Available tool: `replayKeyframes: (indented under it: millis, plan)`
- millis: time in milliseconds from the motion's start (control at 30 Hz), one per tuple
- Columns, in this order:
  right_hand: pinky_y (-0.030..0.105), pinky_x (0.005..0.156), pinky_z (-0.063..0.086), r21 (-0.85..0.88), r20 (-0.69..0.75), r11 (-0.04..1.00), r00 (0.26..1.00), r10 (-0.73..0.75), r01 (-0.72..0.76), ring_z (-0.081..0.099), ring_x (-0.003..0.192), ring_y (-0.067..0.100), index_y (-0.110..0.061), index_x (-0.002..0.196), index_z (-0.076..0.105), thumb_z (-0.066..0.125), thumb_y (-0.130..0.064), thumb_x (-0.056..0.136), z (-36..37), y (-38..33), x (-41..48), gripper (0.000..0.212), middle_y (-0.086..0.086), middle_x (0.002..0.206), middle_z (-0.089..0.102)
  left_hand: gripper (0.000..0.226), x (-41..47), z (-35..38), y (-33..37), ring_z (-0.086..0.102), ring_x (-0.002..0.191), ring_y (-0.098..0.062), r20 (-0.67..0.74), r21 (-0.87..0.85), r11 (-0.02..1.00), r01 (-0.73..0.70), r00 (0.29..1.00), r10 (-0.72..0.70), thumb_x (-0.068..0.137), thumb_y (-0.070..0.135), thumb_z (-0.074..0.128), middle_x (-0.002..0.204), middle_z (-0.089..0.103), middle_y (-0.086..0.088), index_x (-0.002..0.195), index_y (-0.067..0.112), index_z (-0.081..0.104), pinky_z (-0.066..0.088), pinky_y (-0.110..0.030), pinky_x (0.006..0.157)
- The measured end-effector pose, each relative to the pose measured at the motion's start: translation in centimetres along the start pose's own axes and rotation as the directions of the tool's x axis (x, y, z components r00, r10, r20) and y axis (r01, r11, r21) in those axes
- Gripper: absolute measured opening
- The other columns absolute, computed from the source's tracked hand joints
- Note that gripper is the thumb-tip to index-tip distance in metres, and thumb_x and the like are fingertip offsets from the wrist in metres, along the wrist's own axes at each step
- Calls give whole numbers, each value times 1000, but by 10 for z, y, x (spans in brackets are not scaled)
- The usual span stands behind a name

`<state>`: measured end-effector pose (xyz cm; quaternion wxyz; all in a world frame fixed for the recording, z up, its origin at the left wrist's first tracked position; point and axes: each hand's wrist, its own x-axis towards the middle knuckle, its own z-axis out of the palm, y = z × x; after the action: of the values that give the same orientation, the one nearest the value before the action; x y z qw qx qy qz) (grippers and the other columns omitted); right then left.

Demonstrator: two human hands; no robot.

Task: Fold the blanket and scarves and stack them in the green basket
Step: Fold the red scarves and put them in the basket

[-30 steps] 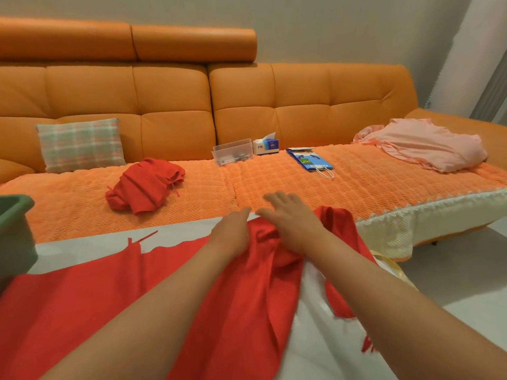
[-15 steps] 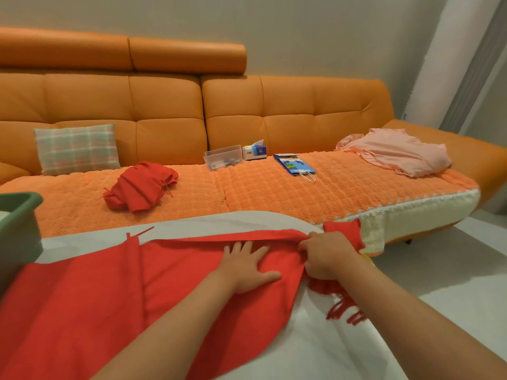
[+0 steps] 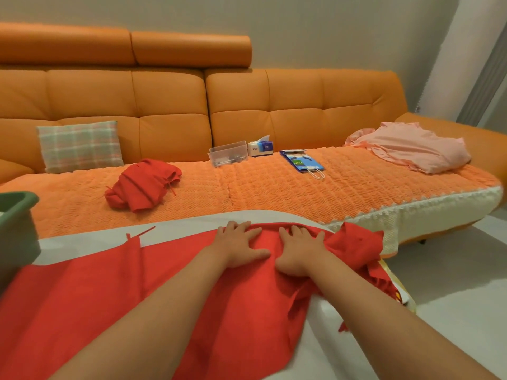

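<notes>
Fingers (image 3: 235, 228) of the left hand (image 3: 238, 246) and right hand (image 3: 300, 252) lie straight, spread, pressing flat on the scarf (image 3: 123, 303), grasping nothing. It stretches beneath them across the surface (image 3: 82, 244), bunched just beyond the right hand; the basket (image 3: 16, 223) stands at far left.

Two bare forearms show, one coming in from about 7 o'clock and the other from about 5 o'clock, each uncovered along its whole visible length. The left hand (image 3: 238, 246) and right hand (image 3: 300, 253) are bare too, with short, rounded fingers (image 3: 233, 229). The nails are too blurred to make out.
</notes>
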<state>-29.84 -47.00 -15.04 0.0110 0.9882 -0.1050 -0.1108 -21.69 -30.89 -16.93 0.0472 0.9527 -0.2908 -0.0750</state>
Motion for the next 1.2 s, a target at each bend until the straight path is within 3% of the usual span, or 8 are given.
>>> replayKeyframes:
  millis: [167,333,467,600,733,867,1067,1200]
  plan:
    - [71,112,-6,68,69,998,998,8,-13,-1,153,26,-36,158,4,34,-55,90,4,6,23,77,8,166,3,71,8,13,-17,3,152,-24,-79,-91,995,-49,996,42,95,63,41,166,-4,-1,156,34,18,6,-43,122]
    - [56,108,25,-126,-285,991,956,-69,34,37,128,32,-21,129,54,40,-37,87,0,-20,4,46,13,135,45,36,-30,15,-25,44,122,-30,-410,77,997,14,912,19,91,36,51,135,46,-7,122,19,56,38,-44,95]
    - [46,115,23,48,-261,951,923,-284,306,25,144,27,-28,145,42,43,-44,93,17,-56,-28,54,12,156,29,21,-77,16,-29,55,89,-32,-451,191,944,269,878,-159,77,30,59,98,59,-11,92,15,60,41,-41,71]
    - [58,120,-2,108,-123,930,933,-338,351,-7,153,21,-41,157,10,33,-62,97,43,-69,-59,68,4,167,-4,40,-123,21,-31,48,120,-31,-307,136,943,303,918,-251,93,42,42,130,52,-10,125,20,52,38,-49,97]
    - [62,118,-1,-5,-79,956,953,-294,294,-7,153,23,-45,156,0,26,-69,95,42,-64,-76,70,4,167,-7,64,-164,24,-40,4,152,-24,-65,-49,993,108,992,-111,100,53,32,165,6,-2,157,30,13,8,-48,121]
    - [61,119,2,-85,-117,960,954,-277,269,-4,153,28,-32,159,5,31,-49,97,28,-94,-98,69,12,166,-2,67,-200,15,-54,25,147,-22,-283,-45,995,86,954,-95,91,55,18,160,28,-3,150,27,35,19,-40,120]
    - [50,123,4,172,-163,872,886,-433,458,-2,154,21,-34,159,10,31,-45,102,34,-175,-145,61,5,167,0,49,-272,33,-84,61,98,-26,-462,29,972,235,865,-195,80,54,39,110,64,-2,105,21,66,47,-44,82]
    - [49,122,-3,188,-118,844,864,-489,503,-6,153,15,-36,159,2,29,-54,102,55,-197,-164,65,-1,167,-4,101,-312,41,-105,5,152,-21,-146,-37,975,220,964,-223,71,87,10,165,9,3,156,32,17,5,-54,120]
